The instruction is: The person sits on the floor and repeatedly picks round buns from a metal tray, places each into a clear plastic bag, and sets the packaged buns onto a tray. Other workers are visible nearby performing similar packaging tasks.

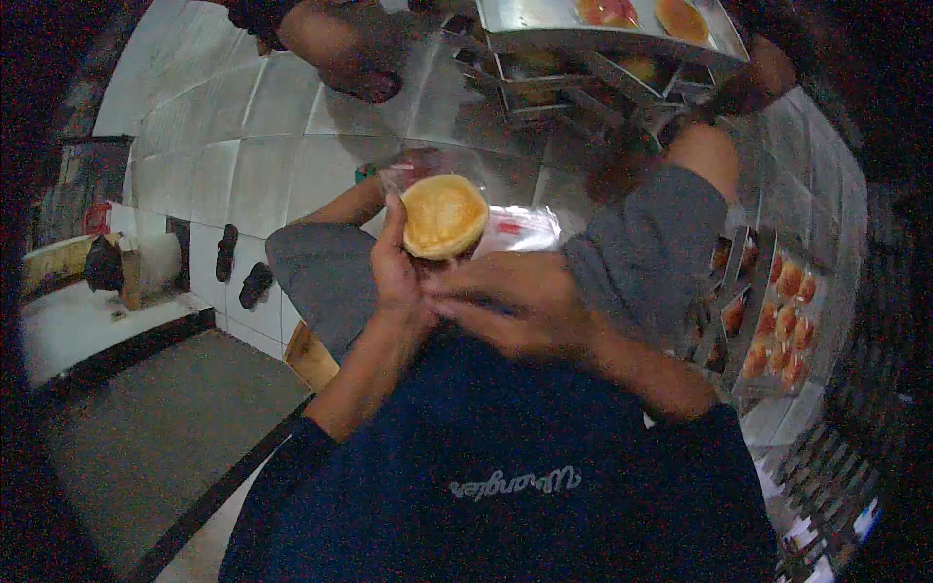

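A round, golden-brown bread bun rests in my left hand, whose thumb lies along its left side. Thin clear plastic film shows at the bun's far edge; how far it wraps the bun is unclear. Close below the bun, my right hand reaches across to the base of my left palm. Motion blurs its fingers, so whether they pinch anything cannot be made out. Just beyond my hands, shiny clear plastic packaging with a red print lies between my legs.
Stacked metal trays with buns stand ahead. At right, another tray holds several browned buns, apparently wrapped. Another person's limb extends over the tiled floor. Dark slippers lie at left, beside a dark-edged grey surface.
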Demonstrator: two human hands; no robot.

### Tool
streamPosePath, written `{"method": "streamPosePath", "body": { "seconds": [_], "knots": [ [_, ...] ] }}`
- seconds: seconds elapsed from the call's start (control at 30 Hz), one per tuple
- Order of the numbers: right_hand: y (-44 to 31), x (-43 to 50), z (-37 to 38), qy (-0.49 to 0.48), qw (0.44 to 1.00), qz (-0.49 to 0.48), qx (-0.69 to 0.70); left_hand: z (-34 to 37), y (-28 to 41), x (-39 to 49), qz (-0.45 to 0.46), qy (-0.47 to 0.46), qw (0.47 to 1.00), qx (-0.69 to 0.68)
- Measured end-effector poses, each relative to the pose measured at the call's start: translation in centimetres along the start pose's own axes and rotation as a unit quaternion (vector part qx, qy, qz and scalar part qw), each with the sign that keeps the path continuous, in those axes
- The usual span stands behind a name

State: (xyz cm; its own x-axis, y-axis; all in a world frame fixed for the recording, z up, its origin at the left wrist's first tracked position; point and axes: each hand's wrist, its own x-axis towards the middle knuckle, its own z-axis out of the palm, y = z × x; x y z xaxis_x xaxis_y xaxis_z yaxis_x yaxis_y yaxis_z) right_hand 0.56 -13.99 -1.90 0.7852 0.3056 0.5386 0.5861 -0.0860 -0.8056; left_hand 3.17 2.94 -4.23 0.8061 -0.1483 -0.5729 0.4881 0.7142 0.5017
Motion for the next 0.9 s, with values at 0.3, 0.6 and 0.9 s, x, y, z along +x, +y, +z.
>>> {"method": "streamPosePath", "body": {
  "seconds": [0.3, 0.6, 0.9],
  "knots": [
    [1.1, 2.2, -3.8, 0.131, 0.948, -0.007, -0.289, 1.6, -0.3, -0.9, 0.005, -0.113, 0.994, 0.014],
    [0.2, 1.6, -5.1, 0.128, 0.972, 0.036, -0.196, 5.4, 0.2, -4.7, 0.012, -0.212, 0.966, 0.145],
    [-3.4, 0.0, -5.3, 0.131, 0.946, 0.071, -0.287, 2.0, -1.0, -0.6, -0.103, -0.184, 0.978, 0.003]
  ]
}}
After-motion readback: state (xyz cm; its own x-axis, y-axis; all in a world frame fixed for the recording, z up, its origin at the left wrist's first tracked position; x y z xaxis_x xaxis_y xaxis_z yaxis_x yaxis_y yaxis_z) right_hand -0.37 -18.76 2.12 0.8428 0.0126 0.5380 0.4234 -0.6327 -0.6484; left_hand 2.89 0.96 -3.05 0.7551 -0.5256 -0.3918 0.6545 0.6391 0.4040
